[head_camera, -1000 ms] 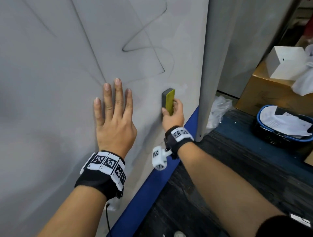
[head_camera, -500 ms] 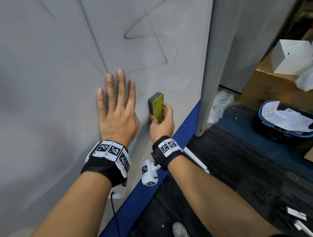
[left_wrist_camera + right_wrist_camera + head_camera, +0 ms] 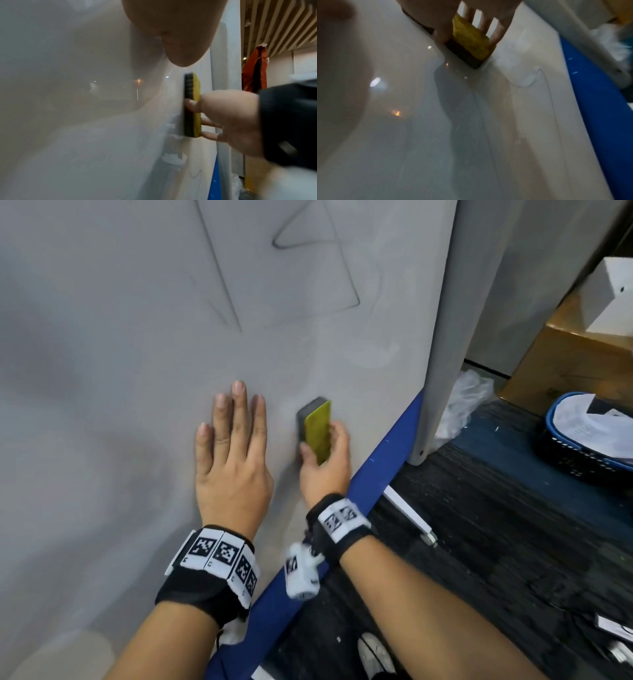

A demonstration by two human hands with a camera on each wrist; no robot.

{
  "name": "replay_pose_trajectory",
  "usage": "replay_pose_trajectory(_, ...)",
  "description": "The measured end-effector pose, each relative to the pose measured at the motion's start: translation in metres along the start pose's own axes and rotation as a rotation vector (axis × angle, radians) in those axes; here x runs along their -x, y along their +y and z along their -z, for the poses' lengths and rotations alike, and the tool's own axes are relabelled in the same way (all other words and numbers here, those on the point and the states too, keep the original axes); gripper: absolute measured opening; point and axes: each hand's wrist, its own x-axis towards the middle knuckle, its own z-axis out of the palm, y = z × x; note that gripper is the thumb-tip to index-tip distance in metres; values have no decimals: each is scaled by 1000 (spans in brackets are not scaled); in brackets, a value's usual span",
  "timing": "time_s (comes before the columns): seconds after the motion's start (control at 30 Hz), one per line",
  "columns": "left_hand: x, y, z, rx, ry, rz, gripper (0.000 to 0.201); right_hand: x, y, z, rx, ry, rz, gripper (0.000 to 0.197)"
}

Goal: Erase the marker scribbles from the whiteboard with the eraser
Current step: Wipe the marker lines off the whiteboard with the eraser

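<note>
The whiteboard [image 3: 102, 354] fills the left of the head view, with thin dark marker scribbles [image 3: 308, 268] across its upper part. My right hand [image 3: 325, 460] grips a yellow-backed eraser [image 3: 317, 429] with a dark felt face, pressed flat on the board near its right edge. The left wrist view shows the eraser [image 3: 192, 105] edge-on against the board, thumb and fingers round it. In the right wrist view the eraser [image 3: 471, 44] sits under my fingers. My left hand [image 3: 233, 446] rests flat on the board just left of the eraser, fingers straight.
A blue frame strip [image 3: 376, 460] runs along the board's lower right edge. A grey post [image 3: 442, 337] stands beside it. On the dark floor at right are a blue-rimmed basket [image 3: 582, 440] of papers, a cardboard box [image 3: 575, 357] and a plastic bag [image 3: 469, 398].
My right hand has slid the eraser down and to the left along the board, closer to my left hand. The view has dropped, so the scribbles sit higher.
</note>
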Motion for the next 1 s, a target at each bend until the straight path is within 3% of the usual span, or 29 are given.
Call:
replay_pose_trajectory(0.13, 3, 2, 1, 23, -43, 20, 72, -9, -1, -5, 13, 83, -58, 58)
replay_pose_trajectory(0.33, 5, 8, 6, 23, -136, 3, 81, 58, 34, -4, 17, -91, -92, 53)
replay_pose_trajectory(0.63, 10, -16, -6, -311, -209, -480, 73, 27, 31, -14, -14, 88, -245, 50)
replay_pose_trajectory(0.83, 5, -16, -7, -359, -199, -598, 76, 61, 42, -15, -7, 2, -235, 54)
replay_pose_trajectory(1.0, -17, -27, 1, -402, -220, -663, 83, 29, 36, -10, -80, 83, -326, 49)
